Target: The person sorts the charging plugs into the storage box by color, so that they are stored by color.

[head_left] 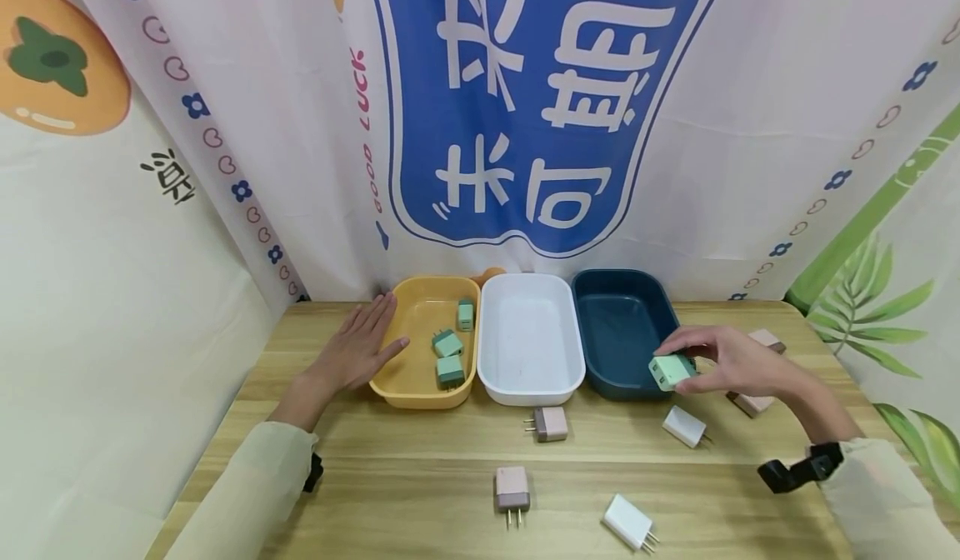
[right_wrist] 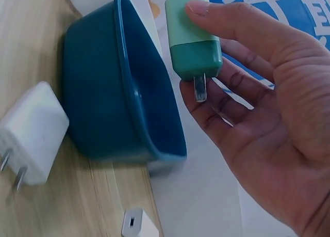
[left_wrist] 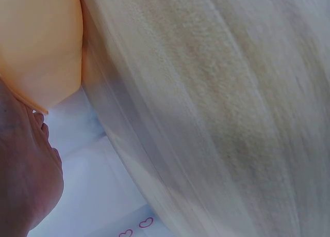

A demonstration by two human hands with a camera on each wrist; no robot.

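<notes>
My right hand (head_left: 738,360) pinches a two-tone green plug charger (head_left: 670,371) beside the near right corner of the dark blue bin (head_left: 615,387). In the right wrist view the thumb lies on the light face of the green charger (right_wrist: 188,30), with its metal prong pointing away from the light end. My left hand (head_left: 351,352) rests on the left rim of the yellow bin (head_left: 420,400), fingers extended along it and thumb over the edge. Inside the yellow bin lie three green chargers, one of them nearest the front (head_left: 450,371).
A white bin (head_left: 531,397) stands between the yellow and blue ones. In front lie pink chargers (head_left: 551,424) (head_left: 512,487) and white chargers (head_left: 685,426) (head_left: 628,522). More pink chargers (head_left: 750,403) lie by the right forearm. A printed curtain (head_left: 337,235) hangs behind the table.
</notes>
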